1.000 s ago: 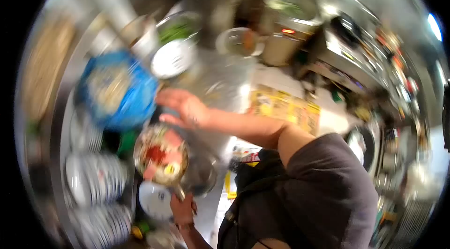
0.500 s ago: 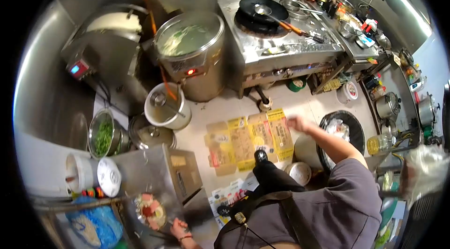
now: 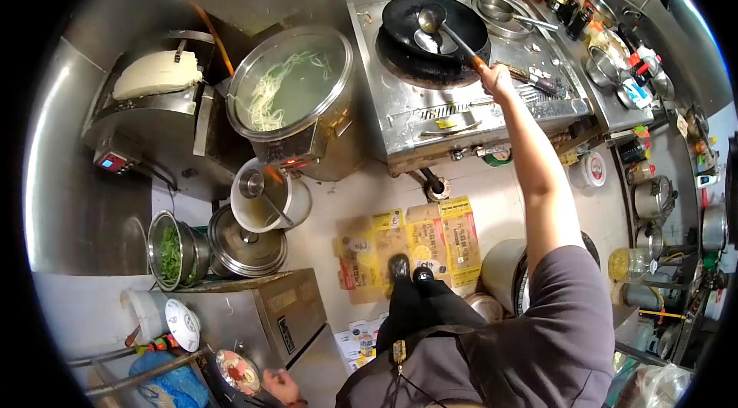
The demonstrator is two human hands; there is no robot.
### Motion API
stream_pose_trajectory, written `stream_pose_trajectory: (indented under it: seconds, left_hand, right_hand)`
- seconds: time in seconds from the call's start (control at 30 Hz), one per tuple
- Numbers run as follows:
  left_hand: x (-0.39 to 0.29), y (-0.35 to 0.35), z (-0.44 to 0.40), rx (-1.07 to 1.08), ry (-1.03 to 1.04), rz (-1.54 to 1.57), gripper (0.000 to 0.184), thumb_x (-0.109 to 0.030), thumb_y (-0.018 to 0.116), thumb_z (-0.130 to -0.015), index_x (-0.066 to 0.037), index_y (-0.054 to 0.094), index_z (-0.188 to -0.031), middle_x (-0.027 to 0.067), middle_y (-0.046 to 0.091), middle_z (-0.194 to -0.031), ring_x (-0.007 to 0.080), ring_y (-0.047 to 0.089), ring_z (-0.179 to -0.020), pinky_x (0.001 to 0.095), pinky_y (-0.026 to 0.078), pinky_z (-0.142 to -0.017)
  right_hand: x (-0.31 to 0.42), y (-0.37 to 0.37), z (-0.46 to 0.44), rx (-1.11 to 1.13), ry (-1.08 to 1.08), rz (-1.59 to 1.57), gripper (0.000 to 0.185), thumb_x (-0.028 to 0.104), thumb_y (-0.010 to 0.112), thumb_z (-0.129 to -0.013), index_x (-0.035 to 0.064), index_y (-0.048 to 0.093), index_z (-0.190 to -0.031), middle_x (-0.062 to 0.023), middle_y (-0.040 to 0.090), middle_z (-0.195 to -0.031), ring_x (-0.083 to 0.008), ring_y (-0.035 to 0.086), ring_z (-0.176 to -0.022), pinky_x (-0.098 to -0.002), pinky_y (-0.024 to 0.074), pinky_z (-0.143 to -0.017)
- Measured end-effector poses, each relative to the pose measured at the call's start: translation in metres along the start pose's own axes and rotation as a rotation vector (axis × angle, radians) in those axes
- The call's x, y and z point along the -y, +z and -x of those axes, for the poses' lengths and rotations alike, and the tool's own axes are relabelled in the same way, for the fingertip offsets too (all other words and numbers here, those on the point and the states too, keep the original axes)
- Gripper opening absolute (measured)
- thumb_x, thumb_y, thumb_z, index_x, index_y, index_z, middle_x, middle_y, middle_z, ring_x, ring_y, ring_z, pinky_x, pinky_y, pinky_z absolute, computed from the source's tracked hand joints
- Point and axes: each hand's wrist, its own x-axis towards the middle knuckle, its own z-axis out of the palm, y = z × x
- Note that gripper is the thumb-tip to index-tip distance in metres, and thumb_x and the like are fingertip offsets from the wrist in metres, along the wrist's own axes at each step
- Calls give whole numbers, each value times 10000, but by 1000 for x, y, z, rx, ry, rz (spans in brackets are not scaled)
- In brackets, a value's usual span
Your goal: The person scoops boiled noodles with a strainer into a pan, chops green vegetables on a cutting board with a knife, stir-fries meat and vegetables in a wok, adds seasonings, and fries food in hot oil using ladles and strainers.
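My right hand (image 3: 498, 84) is closed round the wooden end of a ladle (image 3: 460, 43). The ladle's bowl rests inside a black wok (image 3: 400, 14) on the stove. At the bottom, my left hand (image 3: 282, 387) is beside a plate of food (image 3: 238, 372), its fingers loosely apart and holding nothing I can see. Pink slices and a red topping lie on that plate. Left of the stove, pale noodles (image 3: 267, 104) float in a large steel cooking pot (image 3: 350, 70) of cloudy liquid.
A white bucket (image 3: 302, 208) holding another ladle stands below the pot, near a lidded steel pot (image 3: 231, 243) and a bowl of greens (image 3: 171, 254). Flattened cardboard (image 3: 453, 243) covers the floor underfoot. Sauce bottles (image 3: 573, 12) line the back right. A bin (image 3: 503, 273) is by my right side.
My right hand has reached up from above the floor to the stove and taken hold of the ladle. My left hand has drawn slightly away from the plate. My view has shifted towards the stove.
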Motion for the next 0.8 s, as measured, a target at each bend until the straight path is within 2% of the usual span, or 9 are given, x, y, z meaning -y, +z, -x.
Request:
stream_pose_trajectory:
  seconds: [0.03,0.13,0.17,0.27,0.4,0.53,0.57,0.6,0.8]
  left_hand:
    - [4,22,4,41,88,60,440,-112,591,-793,56,452,-1175,183,520,-1039,247,549,-807,333,461,-704]
    - [33,127,8,94,275,-193,468,-138,642,-756,35,473,-1157,180,530,-1060,237,576,-780,323,490,-657]
    - [15,143,14,249,193,-59,470,-142,647,-753,31,476,-1156,178,536,-1073,237,583,-809,317,497,-668]
    - [-31,177,15,462,105,93,478,-149,657,-750,19,478,-1160,164,559,-1043,230,598,-825,309,507,-672]
    - [-65,198,13,586,-84,353,466,-149,664,-752,-5,485,-1158,122,596,-937,195,610,-754,304,507,-650]
    - [-72,194,40,450,-163,578,425,-135,652,-760,-16,498,-1138,103,597,-900,169,604,-724,292,500,-638]
    - [-64,196,54,376,-184,604,411,-135,650,-760,-18,506,-1127,99,596,-887,165,601,-721,288,498,-637]
    - [-64,192,72,317,-194,462,392,-140,650,-754,-18,523,-1105,96,600,-856,168,599,-718,284,495,-636]
    - [-75,187,200,455,-232,132,412,-261,658,-743,-16,544,-1054,152,614,-970,267,599,-893,342,480,-783]
  right_hand:
    - [7,-16,18,-140,-266,374,516,440,530,-826,-67,627,-811,-253,625,-812,-348,633,-755,-404,488,-696]
    - [6,-35,29,-147,-314,416,402,296,523,-821,-35,590,-1039,-280,606,-804,-375,619,-788,-391,481,-706]
    - [-20,-29,7,-263,-500,380,629,563,542,-787,-61,619,-783,-245,608,-700,-351,623,-675,-413,486,-627]
    - [9,-49,49,85,3,-205,374,323,608,-810,-39,598,-714,-76,522,-556,-132,465,-435,-300,359,-383]
    - [19,-66,58,519,358,-1083,223,110,381,-913,-41,507,-1017,13,410,-614,-18,319,-424,-143,236,-330]
    - [42,-93,76,569,520,-1375,256,119,342,-935,-82,444,-1054,-260,527,-1021,-42,369,-443,-124,272,-322]
    - [43,-98,81,516,419,-1252,228,115,363,-929,-74,447,-1026,-212,558,-913,-46,377,-436,-123,277,-319]
    - [48,-102,90,382,369,-1139,291,145,407,-930,-138,467,-960,-82,520,-587,-27,291,-345,-144,224,-291]
    - [32,-158,93,356,173,-808,248,166,468,-905,4,526,-1083,-28,511,-664,-28,306,-377,-145,204,-288]
